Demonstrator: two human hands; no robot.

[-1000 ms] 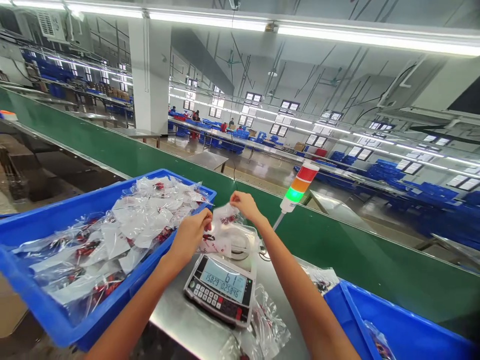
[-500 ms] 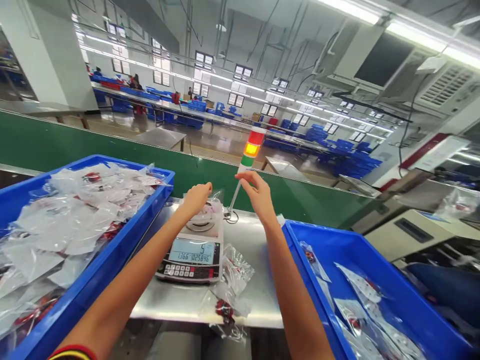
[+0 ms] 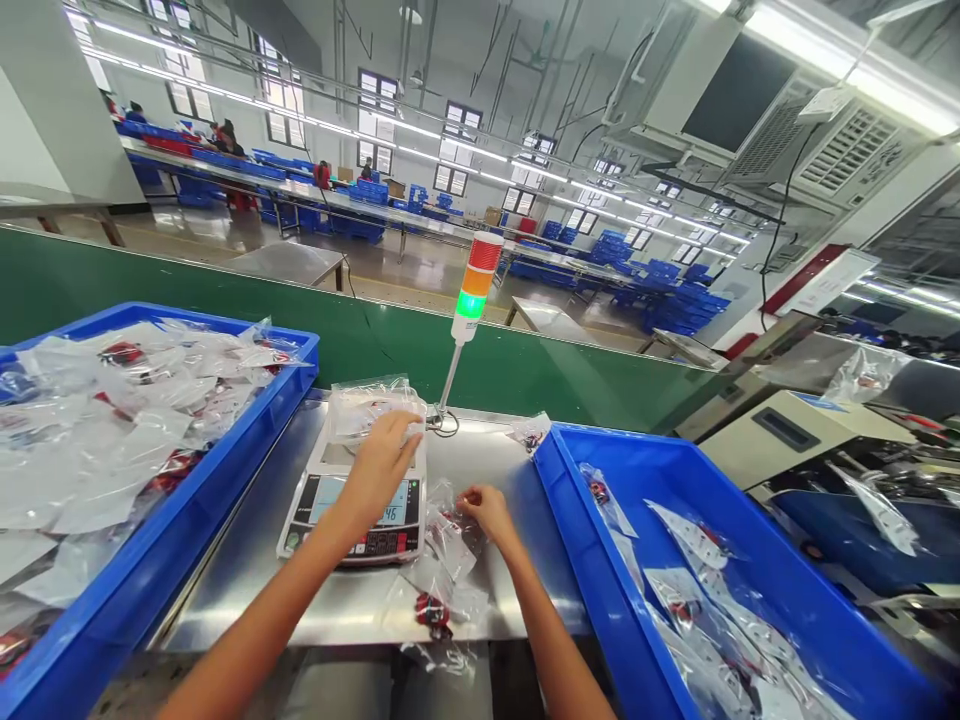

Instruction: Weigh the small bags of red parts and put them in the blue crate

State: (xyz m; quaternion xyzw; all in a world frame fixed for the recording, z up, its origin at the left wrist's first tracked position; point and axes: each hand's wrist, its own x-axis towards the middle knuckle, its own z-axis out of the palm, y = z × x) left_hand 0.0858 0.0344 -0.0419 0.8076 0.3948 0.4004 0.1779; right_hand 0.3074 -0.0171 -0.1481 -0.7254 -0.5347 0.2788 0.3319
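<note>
Clear plastic bag (image 3: 367, 405) sits on the counting scale (image 3: 315, 500), centre frame, with the left hand (image 3: 379, 465) flat on it, fingers stretched out together. The right hand (image 3: 486, 508), lower centre, curls onto crinkly pouches (image 3: 446, 545) holding red parts on the brushed steel table (image 3: 247, 570); can't tell if it's pinching. Film looks slippery, so I'd grip one pouch by its edge.

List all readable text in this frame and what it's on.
"46": last digits on the lit display of the white digital scale; the rest is hidden behind the left hand.
Markings on the scale's keypad: too small to read.
No text readable on the clear plastic bags, blue plastic bins or red-amber-green signal tower.
</note>
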